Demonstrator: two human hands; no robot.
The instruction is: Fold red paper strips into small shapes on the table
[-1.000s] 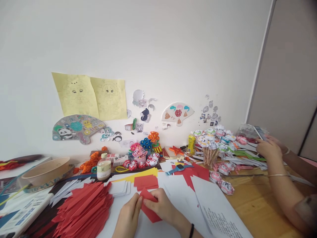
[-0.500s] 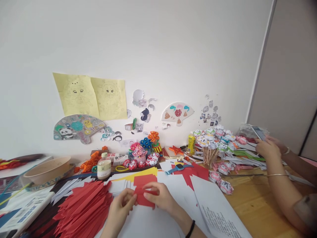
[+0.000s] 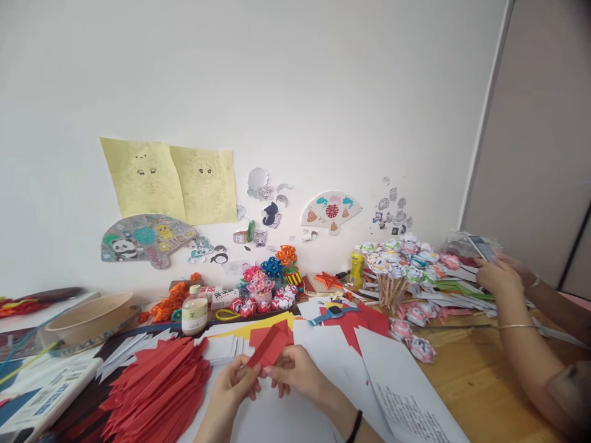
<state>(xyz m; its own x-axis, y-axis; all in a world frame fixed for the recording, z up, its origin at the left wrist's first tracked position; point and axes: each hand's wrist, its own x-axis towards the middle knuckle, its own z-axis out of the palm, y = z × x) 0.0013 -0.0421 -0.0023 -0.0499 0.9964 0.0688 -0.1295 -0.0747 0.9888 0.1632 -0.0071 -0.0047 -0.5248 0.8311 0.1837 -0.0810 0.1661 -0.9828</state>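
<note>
Both my hands hold one folded red paper piece (image 3: 270, 346) just above the table, low in the middle of the view. My left hand (image 3: 233, 384) pinches its lower left end. My right hand (image 3: 298, 375) grips its lower right side, with a black band on that wrist. The piece tilts up to the right. Under it lies a small stack of red paper squares (image 3: 258, 335) on a yellow sheet. A big heap of folded red paper strips (image 3: 157, 384) lies just left of my left hand.
A co-worker's hands (image 3: 498, 274) hold a phone at the right. Paper flowers on sticks (image 3: 397, 264), a small bottle (image 3: 194, 311), a bowl (image 3: 87, 317), a blue watch (image 3: 332, 312) and printed white sheets (image 3: 406, 400) crowd the wooden table. Drawings hang on the wall.
My hands have lifted the red piece off the table and turned it, so it now tilts up to the right. The co-worker's hands have hardly moved.
</note>
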